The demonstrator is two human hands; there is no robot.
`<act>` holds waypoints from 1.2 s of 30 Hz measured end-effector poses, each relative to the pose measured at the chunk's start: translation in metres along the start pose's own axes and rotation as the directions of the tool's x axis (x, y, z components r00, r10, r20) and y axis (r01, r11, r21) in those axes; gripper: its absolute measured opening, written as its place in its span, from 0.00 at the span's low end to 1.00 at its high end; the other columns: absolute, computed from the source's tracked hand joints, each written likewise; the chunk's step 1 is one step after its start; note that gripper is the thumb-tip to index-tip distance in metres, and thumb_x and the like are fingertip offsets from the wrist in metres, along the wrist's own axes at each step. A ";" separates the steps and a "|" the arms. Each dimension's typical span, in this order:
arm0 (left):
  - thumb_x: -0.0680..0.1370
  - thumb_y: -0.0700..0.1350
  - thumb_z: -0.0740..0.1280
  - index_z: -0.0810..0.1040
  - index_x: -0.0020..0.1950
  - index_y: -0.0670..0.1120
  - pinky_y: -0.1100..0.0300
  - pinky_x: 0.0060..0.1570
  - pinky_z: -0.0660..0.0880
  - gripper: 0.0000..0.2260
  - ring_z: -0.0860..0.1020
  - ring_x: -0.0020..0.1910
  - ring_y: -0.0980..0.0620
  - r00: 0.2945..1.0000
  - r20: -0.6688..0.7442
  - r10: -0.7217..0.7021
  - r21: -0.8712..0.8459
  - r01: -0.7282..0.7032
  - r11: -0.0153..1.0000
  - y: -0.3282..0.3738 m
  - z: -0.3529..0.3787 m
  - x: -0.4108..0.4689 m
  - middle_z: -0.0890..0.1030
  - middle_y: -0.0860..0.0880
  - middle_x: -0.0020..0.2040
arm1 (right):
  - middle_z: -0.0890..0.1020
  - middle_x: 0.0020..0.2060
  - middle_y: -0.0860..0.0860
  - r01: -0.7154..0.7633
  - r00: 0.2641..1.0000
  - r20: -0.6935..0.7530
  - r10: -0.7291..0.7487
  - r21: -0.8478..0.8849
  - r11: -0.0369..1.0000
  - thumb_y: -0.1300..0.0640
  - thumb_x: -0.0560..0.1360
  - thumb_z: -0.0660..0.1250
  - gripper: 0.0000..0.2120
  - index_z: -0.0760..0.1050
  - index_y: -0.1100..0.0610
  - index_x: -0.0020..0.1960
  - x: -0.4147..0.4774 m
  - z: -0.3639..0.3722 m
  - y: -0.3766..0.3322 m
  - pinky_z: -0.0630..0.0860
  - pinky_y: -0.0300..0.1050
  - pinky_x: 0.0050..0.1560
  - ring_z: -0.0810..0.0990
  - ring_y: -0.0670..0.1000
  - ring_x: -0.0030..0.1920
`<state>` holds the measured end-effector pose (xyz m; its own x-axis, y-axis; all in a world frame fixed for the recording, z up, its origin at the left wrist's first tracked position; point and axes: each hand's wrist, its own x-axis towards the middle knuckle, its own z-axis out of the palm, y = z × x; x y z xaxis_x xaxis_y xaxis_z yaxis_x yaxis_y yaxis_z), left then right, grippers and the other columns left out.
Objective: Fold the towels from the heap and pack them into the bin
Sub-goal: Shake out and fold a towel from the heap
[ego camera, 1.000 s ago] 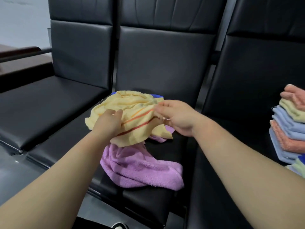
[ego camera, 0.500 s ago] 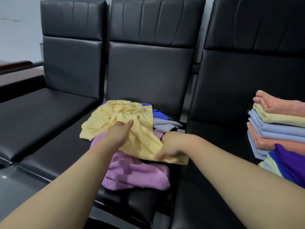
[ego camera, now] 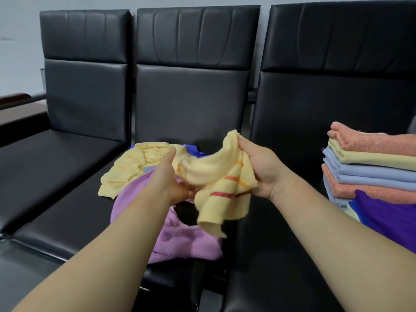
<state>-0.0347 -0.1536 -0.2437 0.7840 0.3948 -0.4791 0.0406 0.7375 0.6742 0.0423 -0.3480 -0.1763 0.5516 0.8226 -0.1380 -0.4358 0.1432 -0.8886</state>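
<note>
A yellow towel with red and orange stripes (ego camera: 216,176) hangs crumpled between both hands above the middle seat. My right hand (ego camera: 261,167) grips its upper right edge, lifted off the heap. My left hand (ego camera: 168,176) holds the towel's left part from underneath, fingers partly hidden by cloth. Below lies the heap: a second plain yellow towel (ego camera: 126,170), a pink-purple towel (ego camera: 180,239) and a blue one (ego camera: 191,150) mostly covered. No bin is in view.
A stack of folded towels (ego camera: 371,167), orange, yellow and light blue, sits on the right seat with a dark purple cloth (ego camera: 391,217) at its foot. The three black seats (ego camera: 56,158) form one row; a wooden armrest (ego camera: 13,100) is at far left.
My right hand has raised the striped yellow towel's edge up and to the right, off the heap. My left hand has taken hold of the towel lower down. The view has tilted upward.
</note>
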 end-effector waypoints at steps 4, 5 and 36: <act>0.83 0.52 0.65 0.80 0.56 0.35 0.47 0.47 0.78 0.19 0.83 0.47 0.41 1.000 -0.004 0.017 0.178 -0.016 0.984 -0.019 0.038 0.006 0.86 0.36 0.50 | 0.80 0.34 0.50 -0.018 0.999 -0.046 0.012 -0.131 0.991 0.47 0.85 0.63 0.18 0.80 0.53 0.40 -0.031 -0.019 0.001 0.80 0.46 0.39 0.81 0.48 0.35; 0.84 0.47 0.63 0.79 0.55 0.35 0.48 0.49 0.78 0.15 0.83 0.47 0.41 1.000 0.015 0.023 0.252 -0.026 0.967 -0.024 0.049 0.008 0.85 0.37 0.53 | 0.80 0.35 0.50 -0.013 0.997 -0.082 -0.008 -0.246 0.969 0.48 0.85 0.63 0.16 0.79 0.53 0.42 -0.042 -0.024 -0.002 0.79 0.45 0.39 0.81 0.47 0.35; 0.82 0.51 0.67 0.80 0.54 0.48 0.63 0.34 0.78 0.08 0.82 0.41 0.54 0.959 0.271 0.081 0.778 -0.267 0.568 -0.148 0.155 -0.025 0.83 0.49 0.46 | 0.82 0.48 0.46 -0.291 0.916 -0.395 -0.076 -0.783 0.550 0.42 0.72 0.77 0.22 0.75 0.46 0.61 -0.173 -0.176 -0.008 0.77 0.44 0.43 0.82 0.45 0.46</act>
<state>0.0359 -0.3580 -0.2443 0.9230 0.2899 -0.2532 0.2957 -0.1130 0.9486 0.0755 -0.5881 -0.2226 0.8190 0.5251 -0.2312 0.1562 -0.5918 -0.7908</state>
